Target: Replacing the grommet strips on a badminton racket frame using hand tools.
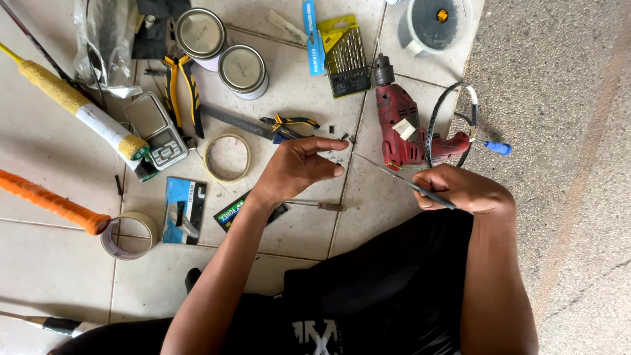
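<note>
My right hand [460,189] grips a thin dark rod [388,172], like an awl or needle file, whose tip points up-left. My left hand [299,167] is raised over the tiled floor with index finger and thumb pinched on a tiny dark piece [346,138] right at the rod's tip. Both hands hover above the floor in front of my black-clothed lap. A red electric drill [401,125] lies just beyond the hands.
Spread on the tiles: a drill-bit set [345,56], two tins [223,49], yellow-handled pliers [181,85], small cutters [289,125], a pocket scale [154,128], tape rolls [227,158], racket handles [79,108], a small screwdriver [315,205], a white tub [434,23]. Rough concrete lies to the right.
</note>
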